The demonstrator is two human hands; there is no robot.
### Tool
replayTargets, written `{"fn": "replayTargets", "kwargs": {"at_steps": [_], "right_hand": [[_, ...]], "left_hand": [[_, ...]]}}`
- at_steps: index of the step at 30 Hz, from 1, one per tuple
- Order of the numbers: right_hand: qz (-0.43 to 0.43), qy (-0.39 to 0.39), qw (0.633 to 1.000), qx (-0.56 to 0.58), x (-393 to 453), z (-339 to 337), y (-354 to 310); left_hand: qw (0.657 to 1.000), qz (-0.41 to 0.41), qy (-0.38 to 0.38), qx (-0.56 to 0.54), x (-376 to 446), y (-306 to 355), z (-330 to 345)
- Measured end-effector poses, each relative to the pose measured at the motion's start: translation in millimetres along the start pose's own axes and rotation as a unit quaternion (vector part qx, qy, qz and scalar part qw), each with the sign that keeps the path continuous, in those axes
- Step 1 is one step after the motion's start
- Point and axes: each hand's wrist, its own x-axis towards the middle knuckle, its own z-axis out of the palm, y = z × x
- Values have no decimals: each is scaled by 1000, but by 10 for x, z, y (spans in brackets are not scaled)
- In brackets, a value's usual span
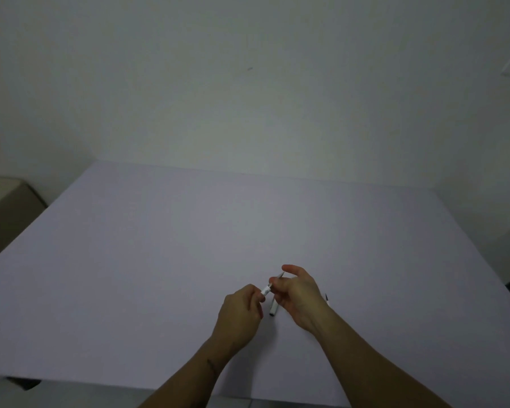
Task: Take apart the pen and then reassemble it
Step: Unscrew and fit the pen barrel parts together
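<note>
My left hand (pixel 239 312) pinches a short white pen piece (pixel 266 289) with a metal end between thumb and fingers. My right hand (pixel 296 293) grips a thin pointed part, the tip (pixel 281 274) of which sticks up past my fingers toward the left hand's piece. A white pen tube (pixel 273 309) with a dark open end shows below my right fingers; whether it lies on the table or hangs from the hand is unclear. A thin refill (pixel 326 300) with a dark tip lies on the table just right of my right wrist.
The work happens near the front middle of a large pale lavender table (pixel 159 245). A white wall rises behind it. A beige piece of furniture (pixel 3 207) stands off the left edge, and something dark sits beyond the right edge.
</note>
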Motion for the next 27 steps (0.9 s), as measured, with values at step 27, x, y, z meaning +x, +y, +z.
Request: {"fn": "replayTargets", "kwargs": {"at_steps": [27], "right_hand": [[25,-3,999,-26,52,17,21]], "left_hand": [[1000,-13,10,-6,21,-93,42]]}}
